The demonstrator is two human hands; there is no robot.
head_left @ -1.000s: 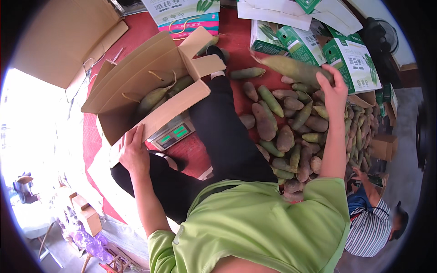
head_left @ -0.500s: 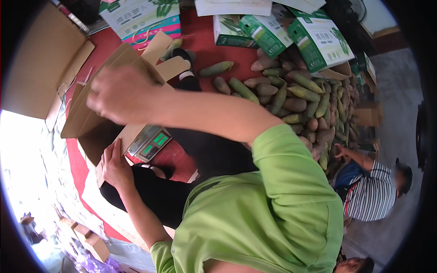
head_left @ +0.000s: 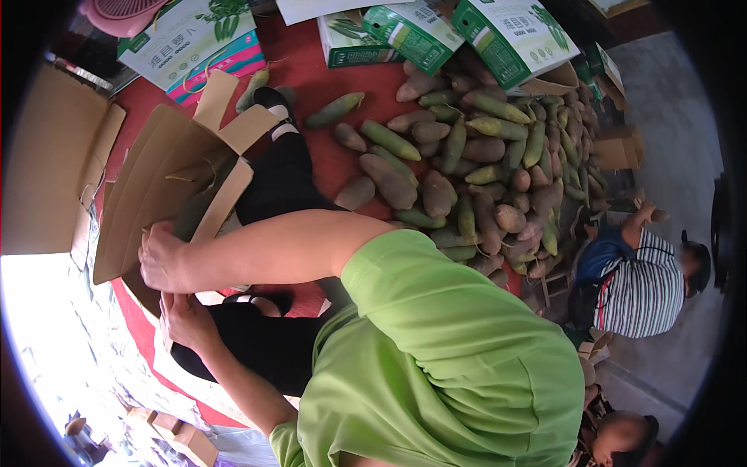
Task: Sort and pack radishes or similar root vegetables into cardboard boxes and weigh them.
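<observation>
An open brown cardboard box (head_left: 128, 187) stands tilted in front of me with its flaps spread. Inside it lies a dark green radish (head_left: 192, 216), partly in shadow, and thin root tails show there. My right hand (head_left: 165, 261) reaches into the near part of the box, its fingers curled; what they hold, if anything, is hidden. Just below it, my left hand (head_left: 187, 321) grips the near edge of the box, fingers bent around the cardboard. My right forearm crosses over the scale, hiding most of it.
A large heap of green and muddy radishes (head_left: 482, 156) lies on the red cloth (head_left: 311, 39) to the right. Printed green-and-white cartons (head_left: 513, 43) stand behind it. A pink fan (head_left: 124, 15) is at far left. At right, a person in a striped shirt (head_left: 642, 288) works.
My right hand has come down from above the box into its near part, close to my left hand. The view has shifted, and the scale's lit display is covered.
</observation>
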